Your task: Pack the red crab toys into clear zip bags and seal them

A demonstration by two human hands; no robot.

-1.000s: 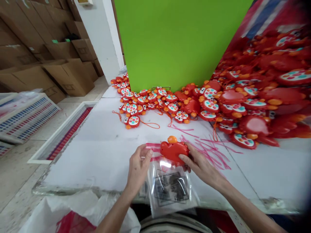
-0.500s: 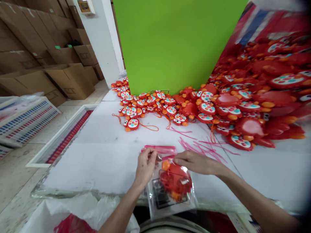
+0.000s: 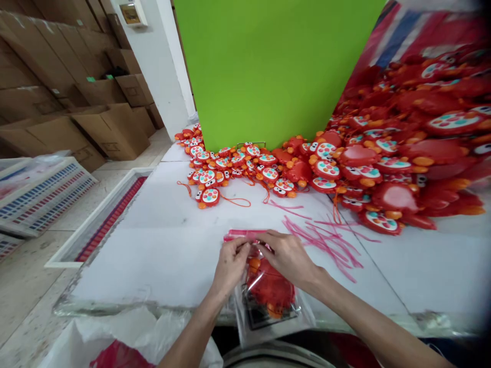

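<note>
At the far left, cardboard boxes (image 3: pixel 113 130) stand stacked on the floor. Nearer, a slotted white crate (image 3: pixel 46 199) carries clear plastic on top, and right of it lies a white-rimmed tray (image 3: pixel 63 265) with a red slotted wall, beside the table's left edge. At the near left, a white plastic bag (image 3: pixel 69 337) holds something deep pink (image 3: pixel 120 355). The left part of the table (image 3: pixel 134 255) is bare, giving open room beside the hands.

The left hand (image 3: pixel 229 263) has thumb and forefinger pinched together on the top of a clear bag (image 3: pixel 264 335) with a pink upper band (image 3: pixel 236 234). The red toy (image 3: pixel 270 286) lies inside the bag, whose bottom reaches the table's near edge. Farther off, a green panel (image 3: pixel 268 66) rises behind a heap of red toys (image 3: pixel 284 186).

The right hand (image 3: pixel 289 255) bends its fingers closed on the same bag top, fingertips just beside the left's. Right of it, pink strips (image 3: pixel 330 243) lie loose; beyond them the heap climbs toward the far right, leaving bare tabletop at the near right.
</note>
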